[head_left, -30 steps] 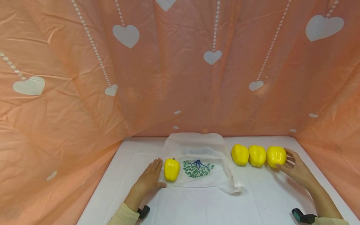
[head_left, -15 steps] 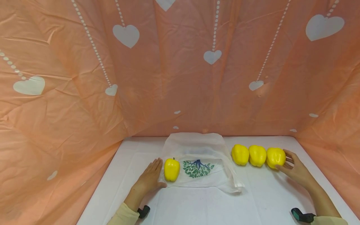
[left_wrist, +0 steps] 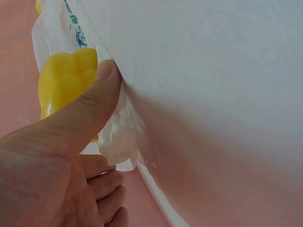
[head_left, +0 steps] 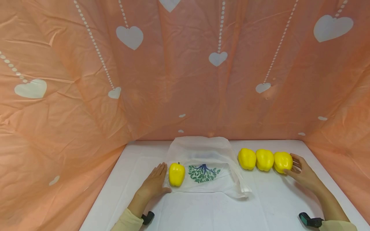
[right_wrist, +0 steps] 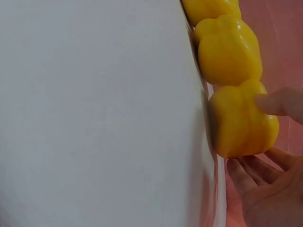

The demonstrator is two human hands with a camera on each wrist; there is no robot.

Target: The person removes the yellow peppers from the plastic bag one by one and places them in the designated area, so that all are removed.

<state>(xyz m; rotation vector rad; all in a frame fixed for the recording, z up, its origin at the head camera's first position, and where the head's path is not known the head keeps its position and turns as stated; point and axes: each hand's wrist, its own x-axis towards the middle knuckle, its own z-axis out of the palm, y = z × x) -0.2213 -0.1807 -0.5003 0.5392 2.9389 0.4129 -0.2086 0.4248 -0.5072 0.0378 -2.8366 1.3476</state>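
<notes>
4 ylw peppers [head_left: 177, 174], wht bag [head_left: 199, 148], grn/blu tree print [head_left: 204, 170]

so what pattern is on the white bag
A green and blue leafy tree print, clearest in the head view.

Head camera: facing forward and down from the farthest point, it spans the surface [head_left: 211, 211], the left hand [head_left: 154, 182], the right hand [head_left: 303, 171] and the orange curtain [head_left: 185, 73] beyond. Left wrist camera: close in, tilted, facing the yellow pepper [left_wrist: 68, 80] and bag [left_wrist: 117, 142], both shared with the head view. Right wrist camera: equally close and tilted, looking along the row of peppers [right_wrist: 229, 56], also seen whole by the head camera.
</notes>
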